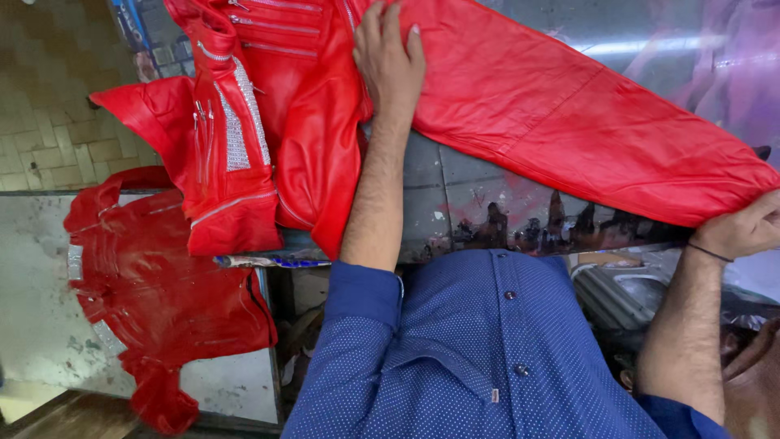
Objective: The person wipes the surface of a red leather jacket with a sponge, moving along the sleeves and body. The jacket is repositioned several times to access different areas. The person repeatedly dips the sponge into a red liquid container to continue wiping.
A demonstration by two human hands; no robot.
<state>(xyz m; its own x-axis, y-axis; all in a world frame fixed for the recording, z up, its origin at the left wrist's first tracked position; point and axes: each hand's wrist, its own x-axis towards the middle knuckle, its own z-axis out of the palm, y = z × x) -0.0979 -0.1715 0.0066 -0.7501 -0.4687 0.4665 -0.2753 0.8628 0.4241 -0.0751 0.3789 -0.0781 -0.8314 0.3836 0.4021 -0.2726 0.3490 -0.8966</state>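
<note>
A glossy red leather-look jacket with silver zips and studded strips (268, 122) is spread across a worn, reflective metal-topped workbench (479, 195), its body bunched towards the near left corner and partly draped over the bench's front edge. One long red sleeve (585, 122) is stretched out flat to the right along the bench top. The left hand (388, 61) is laid palm-down where the sleeve meets the body, the fingers extended and pressed flat on the material, nothing being gripped. The right hand (743, 228) is placed at the far end of the sleeve, at the cuff, with the fingers curled around the edge of the red material so that it is pinched and held taut; a thin dark band is seen on that wrist. Both forearms are bare, and the rolled-up sleeves of a blue dotted button-up shirt (479, 349) are seen in the foreground. To the lower left, a second red jacket piece with silver trim (154, 301) is laid on a pale, scuffed lower surface (32, 325), well apart from both hands. Beyond it, a tiled floor (49, 97) is visible
</note>
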